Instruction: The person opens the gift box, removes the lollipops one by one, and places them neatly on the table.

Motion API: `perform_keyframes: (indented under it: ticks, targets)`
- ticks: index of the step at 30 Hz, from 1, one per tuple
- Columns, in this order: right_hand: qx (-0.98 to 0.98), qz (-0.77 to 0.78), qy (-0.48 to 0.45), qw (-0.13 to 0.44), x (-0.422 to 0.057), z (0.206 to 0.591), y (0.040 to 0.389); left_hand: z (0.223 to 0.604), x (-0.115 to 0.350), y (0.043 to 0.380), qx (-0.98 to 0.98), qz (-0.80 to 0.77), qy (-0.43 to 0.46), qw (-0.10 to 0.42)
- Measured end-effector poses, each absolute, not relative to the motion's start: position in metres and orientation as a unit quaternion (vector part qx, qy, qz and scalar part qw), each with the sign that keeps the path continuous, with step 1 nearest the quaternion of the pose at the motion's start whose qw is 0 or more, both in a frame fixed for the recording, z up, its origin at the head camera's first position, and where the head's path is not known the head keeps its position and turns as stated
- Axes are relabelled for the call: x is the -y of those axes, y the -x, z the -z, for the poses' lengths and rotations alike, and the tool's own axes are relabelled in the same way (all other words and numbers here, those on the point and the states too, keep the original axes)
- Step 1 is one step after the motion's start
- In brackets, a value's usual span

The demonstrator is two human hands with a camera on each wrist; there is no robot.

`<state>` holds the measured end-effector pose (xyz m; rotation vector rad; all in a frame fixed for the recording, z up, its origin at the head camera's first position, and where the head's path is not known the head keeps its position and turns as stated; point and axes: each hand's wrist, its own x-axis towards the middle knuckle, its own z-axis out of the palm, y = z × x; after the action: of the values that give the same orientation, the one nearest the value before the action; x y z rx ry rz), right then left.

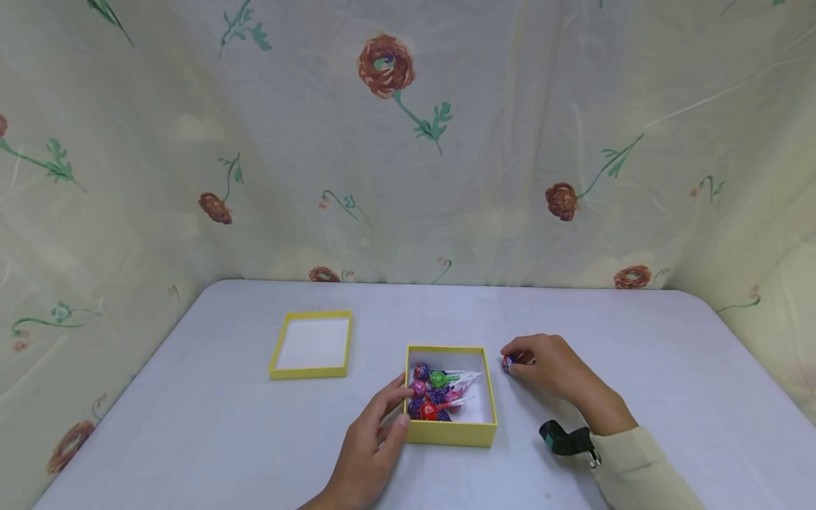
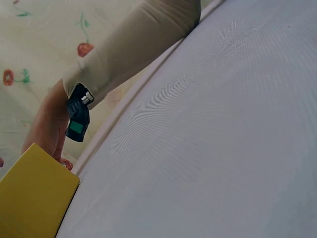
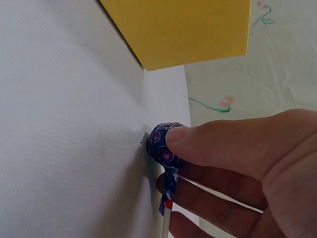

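A yellow box (image 1: 449,433) with a white inside holds several wrapped lollipops (image 1: 438,379), among them purple, green, pink and red ones, sticks toward the right. My left hand (image 1: 370,435) grips the box at its left wall, a fingertip over the rim and the thumb by the near corner. Right of the box, my right hand (image 1: 551,368) pinches a lollipop in a dark blue wrapper (image 3: 161,144) by its round head, thumb on top. Its white stick (image 3: 166,225) points down in the right wrist view, close to the white tabletop.
A shallow yellow-rimmed lid (image 1: 310,373) lies with its white inside up, to the left behind the box. Flowered cloth (image 1: 497,142) hangs behind the table and along its sides. A black strap device (image 1: 566,439) sits on the right wrist.
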<state>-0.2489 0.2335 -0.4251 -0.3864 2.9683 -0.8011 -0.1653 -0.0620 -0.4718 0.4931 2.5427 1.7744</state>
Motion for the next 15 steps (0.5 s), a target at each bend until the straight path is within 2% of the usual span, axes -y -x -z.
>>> perform_keyframes:
  ticks: [15]
  targets:
    - [-0.958, 0.258, 0.123, 0.029, -0.2326, 0.4256, 0.2487, 0.4722, 0.0615, 0.1665, -0.807, -0.572, -0.148, 0.012]
